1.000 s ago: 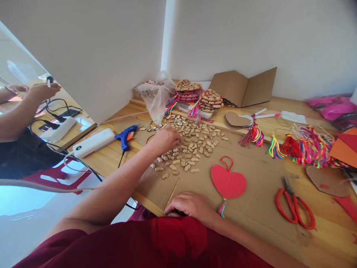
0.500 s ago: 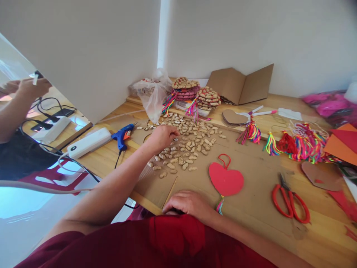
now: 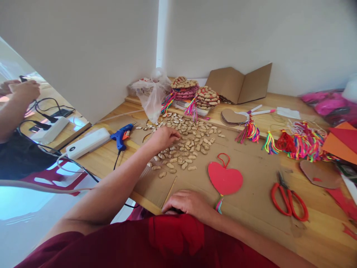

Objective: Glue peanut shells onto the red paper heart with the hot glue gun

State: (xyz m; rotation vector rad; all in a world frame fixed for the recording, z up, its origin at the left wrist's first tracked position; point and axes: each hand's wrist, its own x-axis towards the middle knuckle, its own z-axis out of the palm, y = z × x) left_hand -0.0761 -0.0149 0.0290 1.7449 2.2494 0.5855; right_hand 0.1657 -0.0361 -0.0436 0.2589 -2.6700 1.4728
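My left hand (image 3: pixel 164 137) reaches out over a spread of peanut shells (image 3: pixel 189 143) on a brown cardboard sheet (image 3: pixel 251 178), fingers curled down among the shells; whether it grips one I cannot tell. My right hand (image 3: pixel 189 203) rests palm down at the near edge of the cardboard, fingers loosely bent, nothing seen in it. A red paper heart (image 3: pixel 225 178) with a red loop and a coloured tassel lies just right of that hand. A thin wooden stick (image 3: pixel 169 190) lies beside it on the left.
A blue glue gun (image 3: pixel 121 134) and white power strip (image 3: pixel 88 142) lie at the left. Red scissors (image 3: pixel 289 201) are at the right. Finished shell hearts (image 3: pixel 196 95), a plastic bag (image 3: pixel 152 95), folded cardboard (image 3: pixel 240 85) and coloured tassels (image 3: pixel 302 143) are behind. Another person's hands (image 3: pixel 22 91) work at far left.
My left hand shifted slightly nearer within the shells. My right hand stayed put. The other person's hands at far left moved leftward. The view turned a little.
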